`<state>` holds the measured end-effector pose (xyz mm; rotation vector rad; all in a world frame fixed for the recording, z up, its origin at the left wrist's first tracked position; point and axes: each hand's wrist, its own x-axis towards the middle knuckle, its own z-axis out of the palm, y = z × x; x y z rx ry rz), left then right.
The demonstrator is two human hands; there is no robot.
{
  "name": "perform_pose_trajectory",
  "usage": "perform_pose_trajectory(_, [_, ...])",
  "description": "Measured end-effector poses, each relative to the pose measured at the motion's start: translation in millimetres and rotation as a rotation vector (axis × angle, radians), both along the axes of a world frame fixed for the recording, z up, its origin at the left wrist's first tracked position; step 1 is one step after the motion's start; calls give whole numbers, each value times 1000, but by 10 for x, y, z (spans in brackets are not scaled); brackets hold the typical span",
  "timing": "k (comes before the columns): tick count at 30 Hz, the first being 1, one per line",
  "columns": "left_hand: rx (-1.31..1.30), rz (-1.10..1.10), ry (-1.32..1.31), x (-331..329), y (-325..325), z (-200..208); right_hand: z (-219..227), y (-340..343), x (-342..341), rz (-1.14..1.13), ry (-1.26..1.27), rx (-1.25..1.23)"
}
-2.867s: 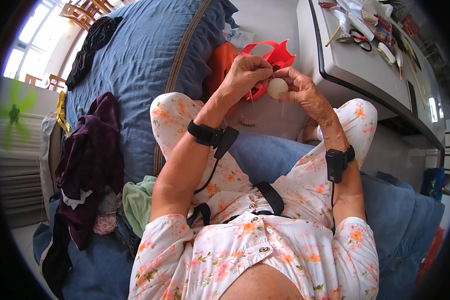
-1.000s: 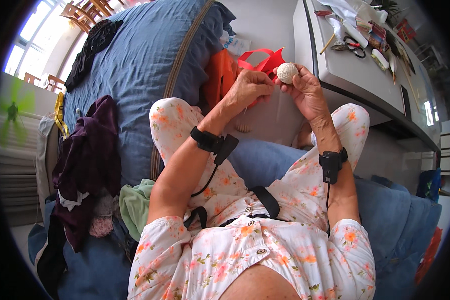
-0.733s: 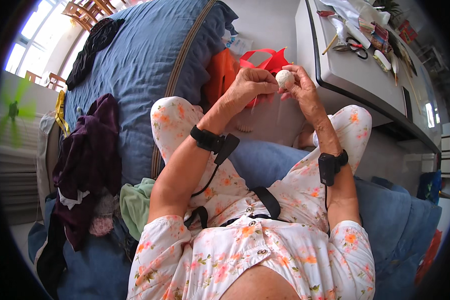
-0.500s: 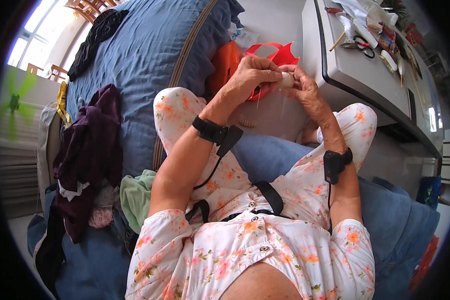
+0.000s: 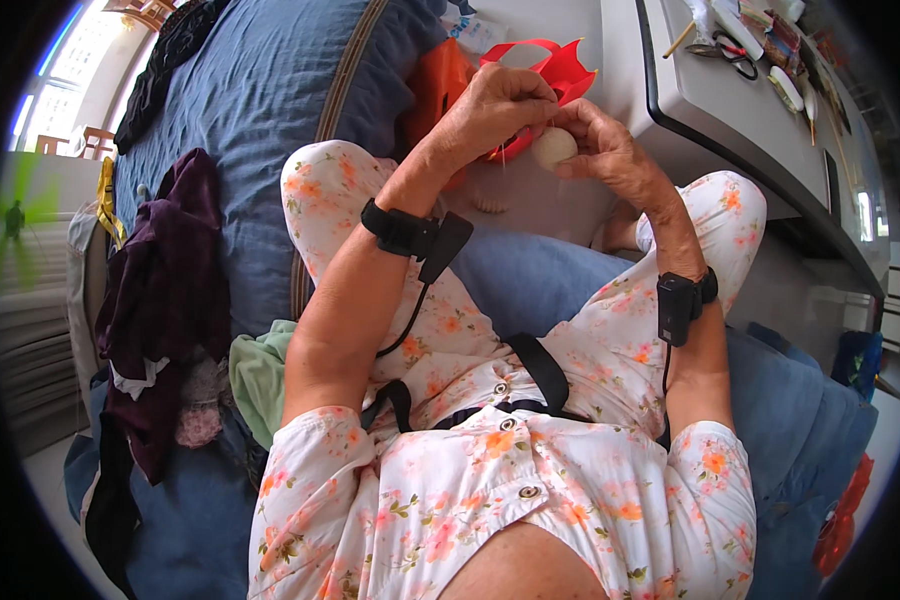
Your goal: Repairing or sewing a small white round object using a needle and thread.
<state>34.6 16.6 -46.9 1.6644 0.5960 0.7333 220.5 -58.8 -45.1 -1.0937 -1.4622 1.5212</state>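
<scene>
Between the thumb and fingers of my right hand (image 5: 610, 155) is a small round off-white object (image 5: 553, 149), its pale circular side showing. I cannot tell whether it is a ball or the end of a roll. Close beside it, my left hand (image 5: 500, 110) is closed in a pinch, fingertips nearly touching the right hand's fingers. What it pinches is too small to make out; a thin pale strand (image 5: 503, 160) hangs below it. Both hands are raised over my crossed legs, in front of a red bag (image 5: 560, 70) with loop handles.
An orange object (image 5: 438, 85) stands beside the red bag. Right, scissors (image 5: 738, 58) and small tools lie on a white cabinet (image 5: 685, 110). Blue bedding (image 5: 260, 110), a dark purple garment (image 5: 165, 270) and a light green cloth (image 5: 260, 375) lie left, near a green fan (image 5: 15, 220).
The off-white object has turned, showing a fuller round side, and sits slightly lower and further left. My left hand has shifted a little to the left, apart from it.
</scene>
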Motion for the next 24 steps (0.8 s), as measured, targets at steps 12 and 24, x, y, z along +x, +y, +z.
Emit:
perform_pose_trajectory(12, [-125,145,-33,38,-10,-55,-79,56,134,-88,396,57])
perform_pose_trajectory(24, [-151,32,23,79,-171,77,-199,176,166,-332,577,108])
